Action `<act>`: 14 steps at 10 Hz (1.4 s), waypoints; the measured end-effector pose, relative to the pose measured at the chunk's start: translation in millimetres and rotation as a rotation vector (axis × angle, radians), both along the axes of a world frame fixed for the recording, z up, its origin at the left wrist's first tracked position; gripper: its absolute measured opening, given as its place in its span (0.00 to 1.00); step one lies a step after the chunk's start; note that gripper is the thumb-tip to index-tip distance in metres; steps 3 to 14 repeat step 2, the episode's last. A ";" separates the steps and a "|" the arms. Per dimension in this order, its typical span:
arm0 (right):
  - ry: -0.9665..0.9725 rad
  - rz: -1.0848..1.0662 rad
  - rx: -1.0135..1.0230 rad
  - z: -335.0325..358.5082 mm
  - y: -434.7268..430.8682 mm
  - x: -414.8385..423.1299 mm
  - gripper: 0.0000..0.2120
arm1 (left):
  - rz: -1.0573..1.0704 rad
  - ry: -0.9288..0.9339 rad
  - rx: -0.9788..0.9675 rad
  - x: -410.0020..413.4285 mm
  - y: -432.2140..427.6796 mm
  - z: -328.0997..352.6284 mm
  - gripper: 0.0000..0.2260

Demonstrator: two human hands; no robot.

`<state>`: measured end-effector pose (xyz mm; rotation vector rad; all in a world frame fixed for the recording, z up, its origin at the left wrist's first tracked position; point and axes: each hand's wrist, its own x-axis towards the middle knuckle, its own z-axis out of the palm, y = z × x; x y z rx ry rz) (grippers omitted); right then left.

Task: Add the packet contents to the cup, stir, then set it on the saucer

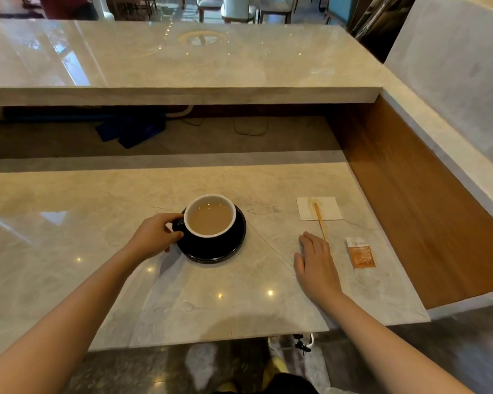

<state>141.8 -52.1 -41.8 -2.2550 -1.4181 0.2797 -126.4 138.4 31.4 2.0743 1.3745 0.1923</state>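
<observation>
A dark cup (209, 216) with a white inside, full of light brown milky drink, stands on a dark saucer (225, 248) on the marble counter. My left hand (157, 234) grips the cup's handle on its left side. My right hand (315, 260) lies flat on the counter, fingers apart, holding nothing. An orange and white packet (360, 253) lies just right of that hand. A wooden stirrer (320, 221) rests with its far end on a white napkin (319, 208) and its near end by my right fingertips.
A raised marble ledge (182, 92) runs across behind the counter, with blue cloths (131, 130) and cables in the gap beneath. A wooden side panel (427, 200) bounds the counter on the right. The counter's front edge (211, 339) is near me.
</observation>
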 end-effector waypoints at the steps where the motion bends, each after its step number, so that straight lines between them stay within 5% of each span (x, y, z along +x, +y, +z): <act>1: 0.081 0.004 -0.033 7.8 -0.1 2.4 0.21 | 0.026 0.023 0.102 -2.3 -5.9 -1.3 0.20; 2: 0.171 0.031 -0.060 17.8 -16.5 -6.0 0.23 | 0.059 0.132 0.197 -15.1 -18.3 -11.5 0.22; 14: 0.171 0.031 -0.060 17.8 -16.5 -6.0 0.23 | 0.059 0.132 0.197 -15.1 -18.3 -11.5 0.22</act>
